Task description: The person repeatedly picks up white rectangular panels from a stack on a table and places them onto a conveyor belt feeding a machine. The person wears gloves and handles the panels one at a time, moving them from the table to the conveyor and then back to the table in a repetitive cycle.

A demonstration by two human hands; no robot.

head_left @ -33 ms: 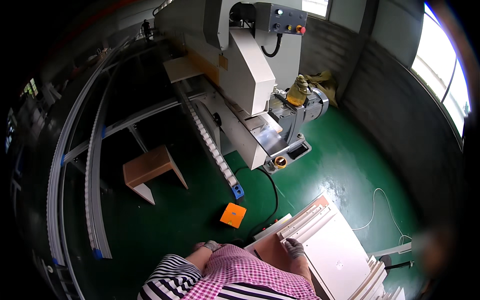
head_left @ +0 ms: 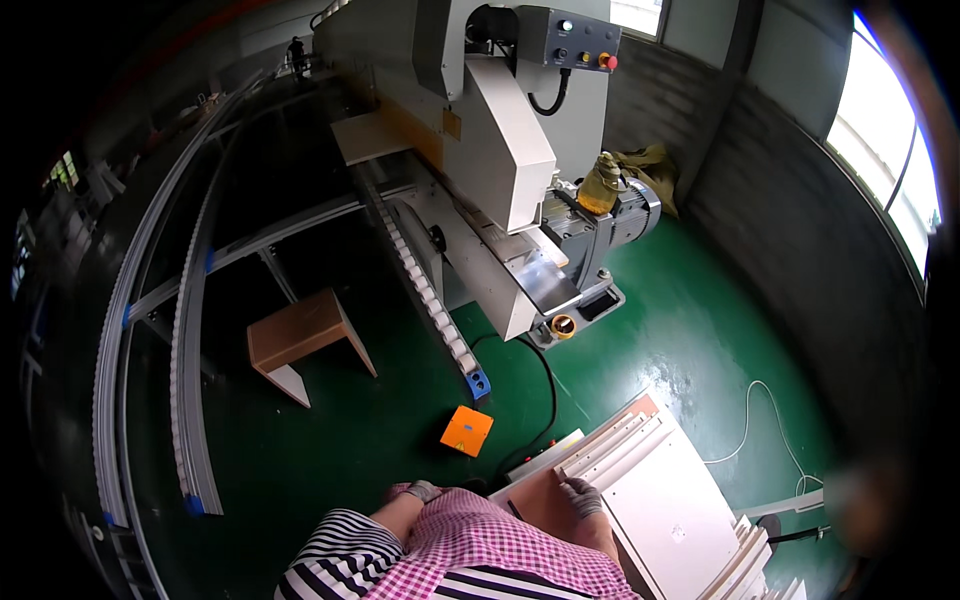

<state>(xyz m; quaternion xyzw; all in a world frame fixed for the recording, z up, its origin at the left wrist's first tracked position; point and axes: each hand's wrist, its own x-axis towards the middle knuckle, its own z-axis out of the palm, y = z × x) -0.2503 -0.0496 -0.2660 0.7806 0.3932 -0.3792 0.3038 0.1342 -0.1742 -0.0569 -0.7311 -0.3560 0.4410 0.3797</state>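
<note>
Fingers (head_left: 567, 483) of the grey-gloved right hand (head_left: 583, 498) sit slightly farther left than before, beside long white strips (head_left: 618, 448) and a flat brown board (head_left: 541, 499), suggesting repositioning; its grip and the grey-gloved left hand's (head_left: 424, 490) cannot be told.

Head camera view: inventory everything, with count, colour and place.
Panels: several, mostly white, lower right
Machine: one, grey and white, upper centre
Motor: one, grey, beside machine
Roller rails: at least three, grey, left and centre
Stand: one, brown, left, on green floor
Box: one, orange, lower centre
Cables: at least two, black, white, floor
Windows: at least two, bright, upper right
Distant person: one, dark, upper left
Left hand: one, grey-gloved, beside pink apron
Right hand: one, grey-gloved, at panel edges
</note>
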